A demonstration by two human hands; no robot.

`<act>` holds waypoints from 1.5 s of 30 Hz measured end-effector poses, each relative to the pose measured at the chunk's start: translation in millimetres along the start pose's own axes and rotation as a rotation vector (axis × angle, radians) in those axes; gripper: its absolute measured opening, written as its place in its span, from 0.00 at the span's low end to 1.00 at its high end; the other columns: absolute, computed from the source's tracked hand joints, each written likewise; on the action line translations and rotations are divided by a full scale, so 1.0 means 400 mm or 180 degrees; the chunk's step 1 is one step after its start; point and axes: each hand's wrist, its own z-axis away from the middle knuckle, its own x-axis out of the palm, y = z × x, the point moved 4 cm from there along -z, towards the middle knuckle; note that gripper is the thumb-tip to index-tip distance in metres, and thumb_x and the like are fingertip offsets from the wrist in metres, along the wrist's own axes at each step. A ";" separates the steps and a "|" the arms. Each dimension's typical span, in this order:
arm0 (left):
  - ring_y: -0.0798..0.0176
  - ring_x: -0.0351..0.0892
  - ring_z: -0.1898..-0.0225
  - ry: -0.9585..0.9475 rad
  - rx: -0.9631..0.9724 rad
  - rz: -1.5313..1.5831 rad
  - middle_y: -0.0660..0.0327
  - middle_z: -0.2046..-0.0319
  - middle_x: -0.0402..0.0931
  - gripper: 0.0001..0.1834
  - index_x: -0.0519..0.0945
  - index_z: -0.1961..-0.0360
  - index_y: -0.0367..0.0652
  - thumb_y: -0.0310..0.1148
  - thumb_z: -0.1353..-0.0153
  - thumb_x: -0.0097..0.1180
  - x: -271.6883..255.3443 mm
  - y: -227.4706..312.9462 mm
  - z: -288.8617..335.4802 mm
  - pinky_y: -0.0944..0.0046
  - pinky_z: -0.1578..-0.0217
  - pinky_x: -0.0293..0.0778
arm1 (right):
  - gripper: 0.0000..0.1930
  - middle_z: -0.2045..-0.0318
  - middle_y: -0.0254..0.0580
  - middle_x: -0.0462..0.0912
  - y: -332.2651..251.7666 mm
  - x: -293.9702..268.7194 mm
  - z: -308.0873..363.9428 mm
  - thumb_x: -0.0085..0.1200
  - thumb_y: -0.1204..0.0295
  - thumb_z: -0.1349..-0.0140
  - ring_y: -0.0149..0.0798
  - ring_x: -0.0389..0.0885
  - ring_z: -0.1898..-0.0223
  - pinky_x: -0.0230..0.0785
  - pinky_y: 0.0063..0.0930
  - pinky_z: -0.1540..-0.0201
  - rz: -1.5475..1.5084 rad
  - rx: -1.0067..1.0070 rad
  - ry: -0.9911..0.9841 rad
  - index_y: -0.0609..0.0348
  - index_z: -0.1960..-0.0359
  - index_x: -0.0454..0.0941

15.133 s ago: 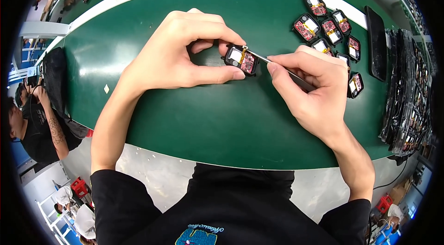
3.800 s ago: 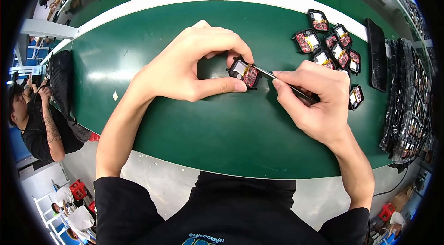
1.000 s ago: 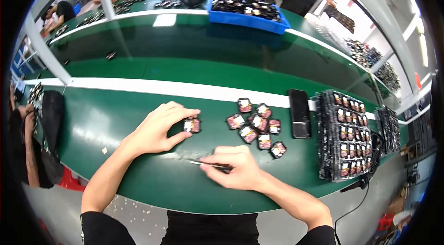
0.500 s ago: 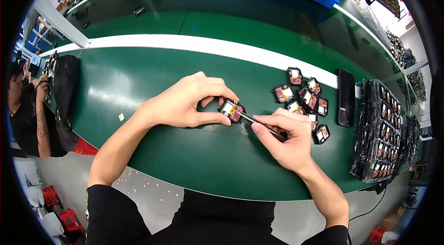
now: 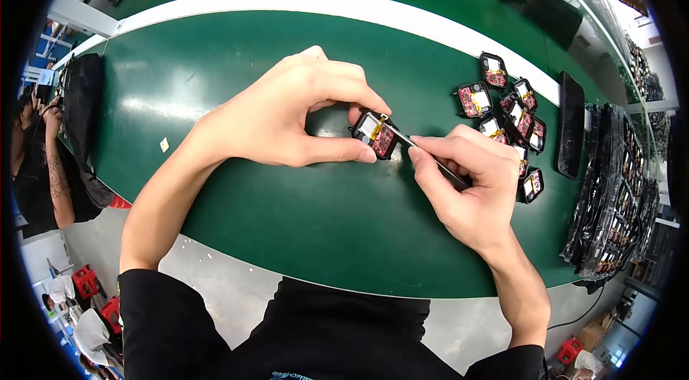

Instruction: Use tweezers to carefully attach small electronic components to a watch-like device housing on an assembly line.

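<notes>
Between the thumb and fingers of my left hand [image 5: 301, 114] is a small black device housing [image 5: 375, 134], tilted above the green table. Inside it show a red circuit board, a pale block and a strip of yellow film. My right hand [image 5: 477, 179] pinches dark tweezers [image 5: 451, 173] with a metal tip. The tip reaches the housing's upper right edge, by the yellow film; whether it grips anything is too small to tell. Several similar open housings [image 5: 472, 100] lie in a loose group beyond my right hand.
A flat black slab-like object [image 5: 570, 125] lies right of the housings. Stacked plastic trays [image 5: 610, 193] of similar parts stand at the right edge. A small pale piece [image 5: 164, 144] and black bag [image 5: 82, 107] are at left, near another person [image 5: 54, 165]. A white rail [image 5: 287, 1] crosses behind.
The view has shifted, with the table appearing higher and the housing larger. My left hand has turned the housing slightly. The tweezers' tip went from over the red board to the housing's upper right edge.
</notes>
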 end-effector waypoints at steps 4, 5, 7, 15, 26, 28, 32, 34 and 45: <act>0.67 0.71 0.73 0.0032 0.0051 0.0017 0.68 0.68 0.84 0.28 0.92 0.44 0.46 0.36 0.48 0.86 0.003 -0.004 0.002 0.62 0.59 0.60 | 0.05 0.81 0.34 0.79 0.003 0.004 0.000 0.72 0.84 0.38 0.24 0.72 0.84 0.58 0.25 0.81 0.0020 -0.0058 -0.0016 0.66 0.60 0.92; 0.67 0.71 0.73 0.0050 0.0055 0.0021 0.68 0.67 0.85 0.28 0.92 0.44 0.46 0.36 0.48 0.87 0.004 -0.006 0.002 0.62 0.59 0.61 | 0.05 0.81 0.34 0.79 0.004 0.004 0.000 0.72 0.84 0.38 0.24 0.72 0.85 0.58 0.25 0.81 0.0042 -0.0057 0.0000 0.66 0.61 0.92; 0.67 0.71 0.73 0.0064 0.0058 0.0028 0.68 0.67 0.85 0.29 0.92 0.44 0.45 0.36 0.49 0.87 0.005 -0.006 0.002 0.62 0.60 0.61 | 0.05 0.81 0.34 0.79 0.005 0.004 0.000 0.72 0.84 0.38 0.24 0.72 0.85 0.58 0.24 0.81 0.0048 -0.0019 0.0018 0.66 0.61 0.92; 0.71 0.64 0.76 -0.0010 -0.0342 0.0166 0.69 0.67 0.86 0.27 0.91 0.47 0.48 0.36 0.49 0.86 0.003 -0.006 0.000 0.65 0.62 0.61 | 0.08 0.79 0.32 0.80 -0.009 -0.001 0.006 0.74 0.84 0.40 0.23 0.70 0.85 0.56 0.24 0.82 0.0220 -0.0199 0.0174 0.65 0.59 0.93; 0.69 0.64 0.76 0.0142 -0.0096 0.0096 0.70 0.70 0.82 0.26 0.91 0.48 0.47 0.37 0.49 0.87 0.008 -0.009 -0.005 0.63 0.63 0.59 | 0.10 0.76 0.33 0.80 -0.019 0.008 0.009 0.76 0.84 0.42 0.30 0.74 0.82 0.62 0.30 0.81 0.0741 -0.0623 0.0269 0.63 0.58 0.93; 0.69 0.63 0.76 0.0150 -0.0107 0.0110 0.70 0.70 0.82 0.26 0.91 0.48 0.47 0.37 0.49 0.87 0.005 -0.009 0.002 0.63 0.63 0.59 | 0.10 0.76 0.34 0.80 -0.018 0.013 0.007 0.75 0.84 0.41 0.29 0.74 0.83 0.62 0.29 0.81 0.0681 -0.0627 0.0263 0.64 0.58 0.93; 0.68 0.63 0.75 -0.0075 -0.0235 0.0288 0.69 0.67 0.85 0.28 0.92 0.47 0.47 0.36 0.51 0.88 -0.010 -0.023 -0.001 0.63 0.62 0.60 | 0.08 0.79 0.35 0.80 -0.010 0.004 0.002 0.74 0.85 0.39 0.27 0.74 0.83 0.61 0.26 0.80 0.0168 -0.0358 0.0147 0.66 0.59 0.93; 0.68 0.63 0.75 -0.0162 -0.0252 0.0458 0.68 0.66 0.86 0.29 0.93 0.46 0.47 0.35 0.52 0.88 -0.011 -0.032 -0.002 0.62 0.62 0.60 | 0.07 0.80 0.35 0.80 0.003 0.000 0.000 0.73 0.85 0.39 0.26 0.73 0.83 0.60 0.25 0.80 0.0016 -0.0228 0.0121 0.67 0.59 0.93; 0.68 0.65 0.74 -0.0192 -0.0174 0.0403 0.67 0.66 0.87 0.29 0.93 0.46 0.46 0.34 0.52 0.87 -0.010 -0.022 -0.005 0.63 0.61 0.58 | 0.06 0.81 0.35 0.80 0.012 -0.002 0.001 0.73 0.84 0.39 0.26 0.73 0.83 0.58 0.26 0.79 -0.0118 -0.0048 0.0017 0.66 0.60 0.94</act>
